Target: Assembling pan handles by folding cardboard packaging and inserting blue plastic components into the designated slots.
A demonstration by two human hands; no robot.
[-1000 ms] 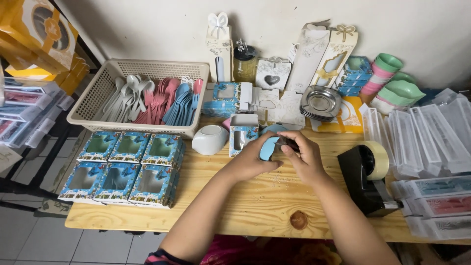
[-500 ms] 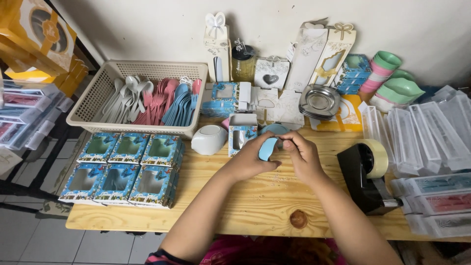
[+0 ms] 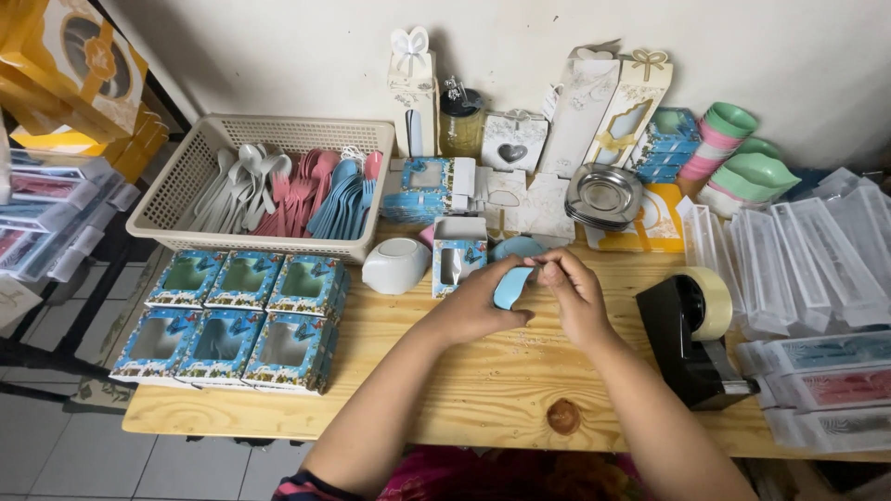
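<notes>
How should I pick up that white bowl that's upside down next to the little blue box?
Probably from above. The white plastic bowl lies upside down on the wooden table, so its rim is against the wood and only the smooth rounded back shows. Spread fingers over the dome and pinch its opposite lower sides, coming from the front, away from the open blue box.

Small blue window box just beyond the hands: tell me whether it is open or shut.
Open. The small blue window box stands upright on the wooden table, its white top flap raised, showing the white inside.
</notes>
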